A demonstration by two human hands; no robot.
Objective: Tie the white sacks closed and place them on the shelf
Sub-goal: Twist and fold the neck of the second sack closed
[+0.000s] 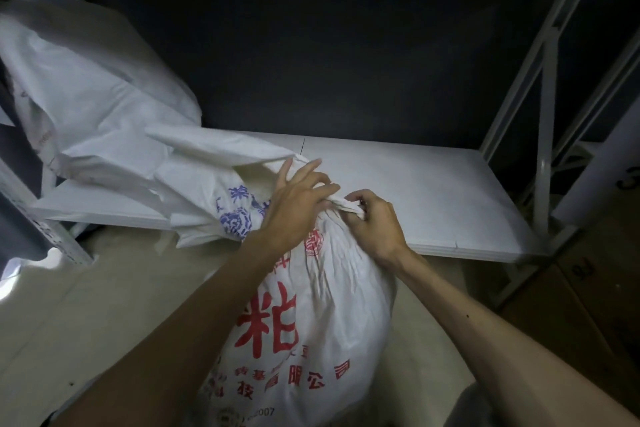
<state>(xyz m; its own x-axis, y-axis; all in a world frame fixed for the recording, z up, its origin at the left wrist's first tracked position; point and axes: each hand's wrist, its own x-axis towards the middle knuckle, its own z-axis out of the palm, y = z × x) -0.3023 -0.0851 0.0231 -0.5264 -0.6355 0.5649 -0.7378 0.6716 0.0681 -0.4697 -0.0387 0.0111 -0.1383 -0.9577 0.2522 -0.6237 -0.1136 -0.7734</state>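
Two bare forearms reach forward from the bottom edge toward a full white sack printed with large red characters. It stands on the pale floor, directly below the grip and just in front of a low white shelf. It is not on the shelf.

The grip is at the top of the sack, where the cloth is gathered and twisted into a short neck. The right hand has its fingers curled tightly round the end of this neck, holding it. The left hand lies on the gathered cloth just left of the neck, with its fingers spread and mostly straight, pointing away toward the shelf. Its thumb is hidden, so it is unclear whether this hand pinches the cloth or only presses on it. The two hands are almost touching, with the twisted neck running between them.

Left of the grip, loose white cloth with blue print spills over the shelf's front edge. Whether it belongs to the held sack is unclear.

Beyond that, far left of the grip and higher, a second sack sits on the shelf, plump and blurred.

Right of the grip, past the bare shelf board, stands the grey metal frame, with brown boxes on the floor beside it. Behind the shelf is a dark wall.
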